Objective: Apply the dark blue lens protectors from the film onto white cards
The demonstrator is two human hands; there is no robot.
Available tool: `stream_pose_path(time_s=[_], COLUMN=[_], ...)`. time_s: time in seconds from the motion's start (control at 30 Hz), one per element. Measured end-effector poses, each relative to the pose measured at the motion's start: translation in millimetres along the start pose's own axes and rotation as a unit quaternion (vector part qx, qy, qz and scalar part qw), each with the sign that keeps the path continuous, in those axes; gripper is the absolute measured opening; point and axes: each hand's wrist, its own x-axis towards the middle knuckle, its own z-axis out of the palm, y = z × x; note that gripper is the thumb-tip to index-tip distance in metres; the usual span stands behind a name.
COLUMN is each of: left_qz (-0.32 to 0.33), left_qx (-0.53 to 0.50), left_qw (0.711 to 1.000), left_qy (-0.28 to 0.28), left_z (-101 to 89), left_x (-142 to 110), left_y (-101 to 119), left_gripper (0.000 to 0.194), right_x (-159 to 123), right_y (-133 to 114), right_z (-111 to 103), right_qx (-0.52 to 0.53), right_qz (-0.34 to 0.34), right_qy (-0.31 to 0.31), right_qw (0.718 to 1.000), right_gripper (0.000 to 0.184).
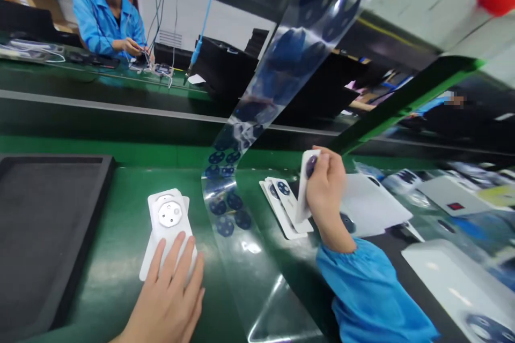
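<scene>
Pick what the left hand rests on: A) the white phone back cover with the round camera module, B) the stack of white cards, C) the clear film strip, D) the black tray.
A: the left hand lies flat on the lower end of the white phone back cover on the green mat, apart from the black tray and the clear film strip.

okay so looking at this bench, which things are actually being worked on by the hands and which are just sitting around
In hand:
- white phone back cover under the left hand
- white card held upright in the right hand
- clear film strip with dark round stickers, between them

Lying about:
- stack of white cards
- black tray
- white sheet
</scene>
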Motion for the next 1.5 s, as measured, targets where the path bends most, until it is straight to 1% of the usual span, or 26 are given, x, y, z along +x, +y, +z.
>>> stream_pose_path(time_s=[0.07, 0.13, 0.2, 0.27, 0.3, 0.37, 0.4, 0.43, 0.47, 0.5, 0.53, 0.57, 0.6, 0.67, 0.77, 0.83, 0.9, 0.97, 1.07, 1.13, 1.2, 1.27, 1.33, 1.37, 1.43, 1.5], left_qz=[-0.002, 0.006, 0.009, 0.008, 0.014, 0.036, 0.049, 0.06, 0.07, 0.074, 0.078, 0.083, 0.09, 0.104, 0.112, 0.106, 0.099, 0.1, 0.098, 0.094, 0.091, 0.089, 0.087, 0.085, 0.081, 0.081], left_qx=[0.003, 0.013, 0.025, 0.032, 0.033, 0.028, 0.024, 0.021, 0.017, 0.012, 0.005, -0.002, -0.008, -0.015, -0.01, -0.01, -0.013, -0.023, -0.042, -0.05, -0.056, -0.062, -0.068, -0.071, -0.077, -0.085], left_qw=[1.0, 1.0, 0.999, 0.999, 0.999, 0.998, 0.998, 0.997, 0.997, 0.997, 0.997, 0.996, 0.995, 0.991, 0.978, 0.972, 0.969, 0.968, 0.968, 0.968, 0.968, 0.968, 0.968, 0.968, 0.967, 0.965], left_qy=[-0.021, -0.026, -0.026, -0.031, -0.035, -0.037, -0.037, -0.034, -0.029, -0.024, -0.021, -0.025, -0.036, -0.086, -0.173, -0.208, -0.224, -0.229, -0.227, -0.226, -0.225, -0.225, -0.225, -0.226, -0.229, -0.232], left_z=[4.5, 5.3, 3.0, -0.4, -1.8, -3.7, -4.2, -4.6, -4.9, -5.4, -6.0, -7.0, -8.1, -10.8, -14.2, -15.1, -14.8, -13.7, -12.0, -11.6, -11.6, -11.7, -11.3, -11.0, -9.9, -8.6], left_x=[-1, -1, 0, 1, 1, 2, 2, 2, 2, 3, 3, 4, 5, 9, 14, 16, 17, 17, 17, 17, 19, 19, 19, 19, 18, 17], left_y=[-2, -2, -1, 0, 1, 3, 4, 5, 5, 5, 5, 4, 3, 1, -2, -2, -2, -3, -6, -6, -7, -7, -7, -7, -7, -8], left_gripper=[0.041, 0.042, 0.042, 0.04, 0.038, 0.035, 0.033, 0.032, 0.032, 0.031, 0.031, 0.033, 0.036, 0.045, 0.061, 0.072, 0.078, 0.075, 0.068, 0.066, 0.065, 0.065, 0.065, 0.064, 0.064, 0.064], right_x=[11, 12, 7, 1, -2, -12, -20, -29, -38, -48, -57, -65, -71, -77, -80, -82, -86, -90, -92, -88, -81, -71, -64, -62, -62, -68], right_y=[38, 66, 81, 80, 75, 55, 42, 29, 16, 4, -5, -12, -15, -16, -9, -6, -6, -7, -10, -13, -17, -23, -27, -28, -29, -28], right_z=[1, 10, 19, 26, 28, 29, 29, 30, 30, 31, 33, 36, 39, 44, 51, 54, 56, 56, 53, 47, 39, 31, 24, 23, 23, 26], right_qx=[-0.154, -0.213, -0.234, -0.254, -0.245, -0.153, -0.081, 0.001, 0.073, 0.122, 0.15, 0.158, 0.153, 0.123, 0.102, 0.104, 0.105, 0.113, 0.155, 0.202, 0.256, 0.28, 0.272, 0.263, 0.25, 0.214], right_qz=[0.007, 0.021, -0.001, -0.047, -0.086, -0.168, -0.205, -0.235, -0.248, -0.259, -0.273, -0.29, -0.311, -0.344, -0.38, -0.398, -0.416, -0.439, -0.466, -0.44, -0.363, -0.276, -0.219, -0.207, -0.224, -0.309], right_qy=[-0.028, -0.068, -0.083, -0.082, -0.081, -0.096, -0.136, -0.195, -0.282, -0.375, -0.44, -0.49, -0.514, -0.516, -0.464, -0.422, -0.394, -0.371, -0.351, -0.36, -0.405, -0.49, -0.565, -0.581, -0.559, -0.494], right_qw=[0.988, 0.974, 0.969, 0.962, 0.962, 0.969, 0.966, 0.952, 0.924, 0.882, 0.842, 0.807, 0.785, 0.775, 0.794, 0.808, 0.813, 0.81, 0.797, 0.797, 0.799, 0.778, 0.748, 0.742, 0.758, 0.784], right_gripper=[0.061, 0.062, 0.062, 0.054, 0.05, 0.043, 0.04, 0.037, 0.035, 0.035, 0.038, 0.043, 0.048, 0.054, 0.051, 0.041, 0.025, 0.012, 0.014, 0.012, 0.008, 0.012, 0.016, 0.017, 0.016, 0.013])
